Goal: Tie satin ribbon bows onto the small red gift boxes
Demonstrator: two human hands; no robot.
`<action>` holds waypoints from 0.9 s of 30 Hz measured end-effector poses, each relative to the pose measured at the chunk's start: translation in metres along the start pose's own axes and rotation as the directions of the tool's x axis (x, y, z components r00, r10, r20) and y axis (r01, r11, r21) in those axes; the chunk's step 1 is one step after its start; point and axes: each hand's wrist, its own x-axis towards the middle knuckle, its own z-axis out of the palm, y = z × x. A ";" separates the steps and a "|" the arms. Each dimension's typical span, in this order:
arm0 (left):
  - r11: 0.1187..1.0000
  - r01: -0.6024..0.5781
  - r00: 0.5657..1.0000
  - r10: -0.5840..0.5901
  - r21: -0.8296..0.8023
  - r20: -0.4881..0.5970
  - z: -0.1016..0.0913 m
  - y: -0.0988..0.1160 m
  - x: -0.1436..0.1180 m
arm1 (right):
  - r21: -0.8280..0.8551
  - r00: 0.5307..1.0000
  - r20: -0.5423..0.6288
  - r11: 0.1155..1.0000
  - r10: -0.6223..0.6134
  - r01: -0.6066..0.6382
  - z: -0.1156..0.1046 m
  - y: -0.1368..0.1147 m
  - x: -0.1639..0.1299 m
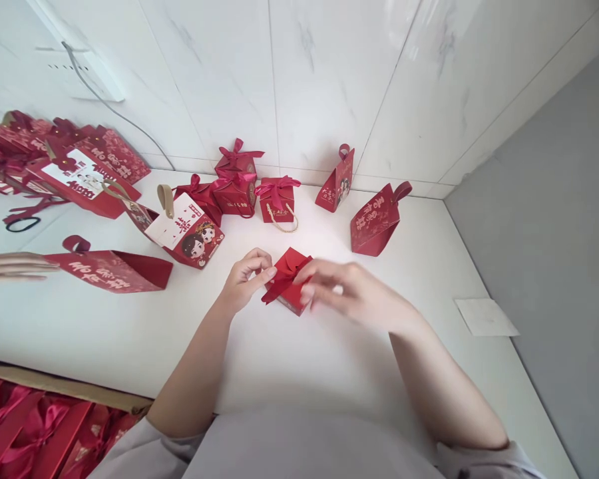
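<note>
A small red gift box [292, 258] sits on the white table in front of me, with a red ribbon [282, 285] tied across its top in a bow. At the box's left side is my left hand [247, 279], its fingers curled and the thumb tip against the box and ribbon edge. My right hand [352, 293] reaches over the right side of the box, slightly blurred. Its fingers close around the right part of the ribbon, partly covering the bow.
Behind stand several bow-tied boxes [235, 193], with handled red boxes [377, 219] to the right and left. Another person's hand [14, 266] touches a red box [112, 269] at left. Scissors [24, 224], a paper [485, 317] and a carton [64, 386] of red boxes lie around.
</note>
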 end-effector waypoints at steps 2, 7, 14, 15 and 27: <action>0.998 0.034 0.999 -0.034 -0.052 -0.015 0.003 -0.003 0.001 | -0.078 0.988 0.140 0.996 0.059 -0.049 0.020 -0.009 -0.006; 0.974 0.110 0.993 -0.118 -0.197 -0.030 0.004 -0.007 0.002 | -0.238 0.957 0.154 0.949 0.246 -0.206 0.045 0.002 0.002; 0.981 0.072 0.972 -0.109 -0.180 -0.206 0.001 -0.013 0.004 | 0.012 0.995 -0.047 0.996 0.092 -0.092 0.040 0.026 0.028; 0.985 0.067 0.966 -0.105 -0.160 -0.236 0.001 -0.014 0.004 | 0.057 0.994 -0.070 0.995 0.084 -0.080 0.039 0.028 0.031; 0.949 0.139 0.930 -0.028 0.283 -0.366 0.008 -0.005 0.002 | 0.088 0.983 -0.014 0.980 0.182 -0.180 -0.003 0.035 0.025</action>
